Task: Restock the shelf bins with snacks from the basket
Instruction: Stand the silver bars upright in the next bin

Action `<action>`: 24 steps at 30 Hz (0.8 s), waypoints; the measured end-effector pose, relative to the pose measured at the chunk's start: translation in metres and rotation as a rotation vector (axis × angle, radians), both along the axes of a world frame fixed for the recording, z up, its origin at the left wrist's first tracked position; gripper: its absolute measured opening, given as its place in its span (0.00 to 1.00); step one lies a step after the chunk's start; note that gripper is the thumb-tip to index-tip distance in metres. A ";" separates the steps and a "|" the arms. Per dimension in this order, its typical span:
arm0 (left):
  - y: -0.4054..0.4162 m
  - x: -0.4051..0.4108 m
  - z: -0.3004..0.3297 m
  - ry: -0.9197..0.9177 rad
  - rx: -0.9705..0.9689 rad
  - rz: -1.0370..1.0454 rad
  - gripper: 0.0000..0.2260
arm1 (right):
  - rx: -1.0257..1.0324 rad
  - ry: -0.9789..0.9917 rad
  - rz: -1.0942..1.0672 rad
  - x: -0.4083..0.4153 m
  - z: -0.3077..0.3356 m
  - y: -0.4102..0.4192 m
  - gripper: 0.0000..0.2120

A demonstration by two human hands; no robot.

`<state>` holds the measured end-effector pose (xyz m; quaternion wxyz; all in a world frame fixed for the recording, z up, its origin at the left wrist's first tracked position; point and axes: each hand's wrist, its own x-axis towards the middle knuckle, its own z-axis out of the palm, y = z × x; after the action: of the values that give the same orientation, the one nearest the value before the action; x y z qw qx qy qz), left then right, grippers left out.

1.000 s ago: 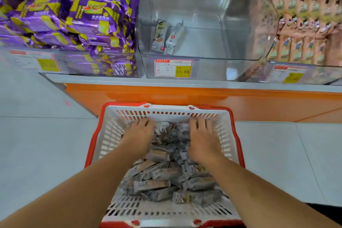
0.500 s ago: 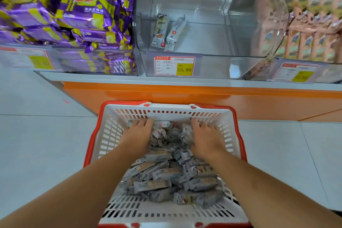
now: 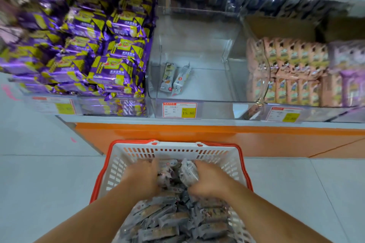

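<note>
Lying heaped in the white basket with the red rim, the grey-wrapped snack packets fill it from the near edge to the far wall. Both hands are sunk into the far end of the heap, a bunch of packets gathered between them. The left hand is curled palm-inward against the left side of that bunch, its fingers bent down into the wrappers; the right hand curls in from the other side, with one crinkled packet standing up against its fingers. Both sets of fingers are clenched around packets, though motion blur hides just how many each grips. Both forearms reach forward from the bottom of the view, converging over the basket.

The basket sits on the pale tiled floor just in front of the orange shelf base. Above it, the clear middle bin holds only two packets, lying side by side near its left wall; a price label is on its front. The bin to the left is piled with purple-and-yellow packs, and the bin to the right holds rows of pink packs.
</note>
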<state>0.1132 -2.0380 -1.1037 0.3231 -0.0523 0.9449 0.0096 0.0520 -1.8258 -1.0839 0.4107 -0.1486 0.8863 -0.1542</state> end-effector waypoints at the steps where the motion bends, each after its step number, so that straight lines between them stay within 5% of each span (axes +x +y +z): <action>1: 0.001 -0.005 0.024 -0.039 0.036 0.006 0.25 | -0.026 -0.025 0.016 -0.006 0.024 -0.003 0.30; 3: 0.003 -0.015 0.077 -0.131 0.157 0.019 0.21 | -0.039 -0.051 0.090 -0.020 0.080 -0.005 0.30; 7: 0.008 -0.022 0.194 -0.106 0.393 0.011 0.28 | -0.257 -0.157 0.078 -0.027 0.216 0.016 0.15; 10: 0.010 -0.017 0.274 0.045 0.639 0.039 0.14 | -0.498 -0.078 -0.047 -0.028 0.289 0.042 0.23; 14: 0.019 -0.035 0.320 0.338 0.813 0.255 0.22 | -0.736 0.045 -0.284 -0.051 0.316 0.040 0.27; 19: 0.044 -0.083 0.299 0.655 0.373 0.318 0.24 | -0.620 0.233 -0.505 -0.093 0.285 -0.009 0.29; 24: 0.043 -0.131 0.248 0.512 0.214 0.242 0.23 | -0.373 0.366 -0.449 -0.127 0.243 -0.039 0.13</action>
<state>-0.0180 -1.9953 -0.8553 0.0747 -0.1263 0.9761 0.1604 -0.0749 -1.8645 -0.8405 0.1665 -0.0477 0.9124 -0.3708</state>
